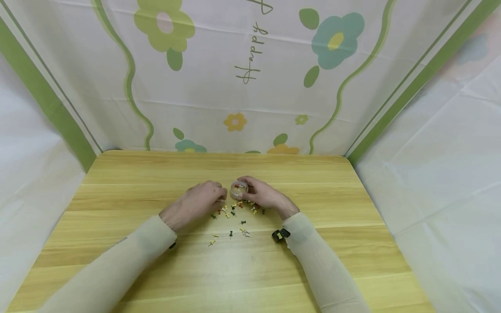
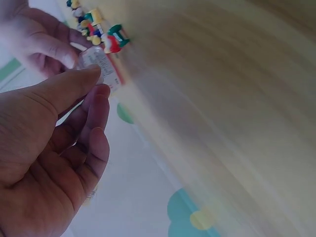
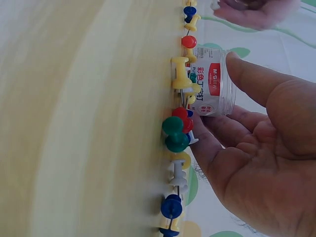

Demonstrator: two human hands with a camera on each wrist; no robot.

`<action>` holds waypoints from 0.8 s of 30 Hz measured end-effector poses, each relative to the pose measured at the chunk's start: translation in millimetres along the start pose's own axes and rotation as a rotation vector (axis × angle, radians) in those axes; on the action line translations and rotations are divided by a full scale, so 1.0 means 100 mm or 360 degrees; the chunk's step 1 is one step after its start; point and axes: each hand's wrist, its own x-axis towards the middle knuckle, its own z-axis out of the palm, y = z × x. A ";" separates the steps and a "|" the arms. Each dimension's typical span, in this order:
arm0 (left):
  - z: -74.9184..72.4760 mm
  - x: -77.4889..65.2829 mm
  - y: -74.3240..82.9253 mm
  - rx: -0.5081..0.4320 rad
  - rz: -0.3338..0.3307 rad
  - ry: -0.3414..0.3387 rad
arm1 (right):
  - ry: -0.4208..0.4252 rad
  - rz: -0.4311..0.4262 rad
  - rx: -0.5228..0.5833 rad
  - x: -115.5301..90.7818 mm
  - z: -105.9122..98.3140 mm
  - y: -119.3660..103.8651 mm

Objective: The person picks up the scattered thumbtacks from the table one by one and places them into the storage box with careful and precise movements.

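My right hand holds a small clear jar upright on the table, thumb on one side and fingers on the other. The jar bears a white and red label, and a few push pins show inside it in the head view. Just left of the jar, my left hand pinches a white push pin between thumb and forefinger. Loose push pins in red, yellow, green, blue and white lie scattered in front of the jar, several close to the right hand's fingers.
More push pins lie nearer the front on the wooden table. A floral cloth hangs behind the table's far edge, with white cloth at both sides. A black wrist device sits at the right sleeve.
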 end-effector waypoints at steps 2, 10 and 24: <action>-0.01 0.02 0.01 -0.0015 -0.0013 0.0011 | 0.0002 0.0005 -0.0001 0.00 0.00 0.00; -0.06 0.13 0.01 -0.0082 -0.0015 0.0084 | 0.0003 0.0019 -0.0005 0.01 -0.01 0.00; -0.05 0.38 0.07 -0.0049 -0.0070 0.0174 | 0.0004 -0.0013 -0.0017 0.01 -0.02 0.01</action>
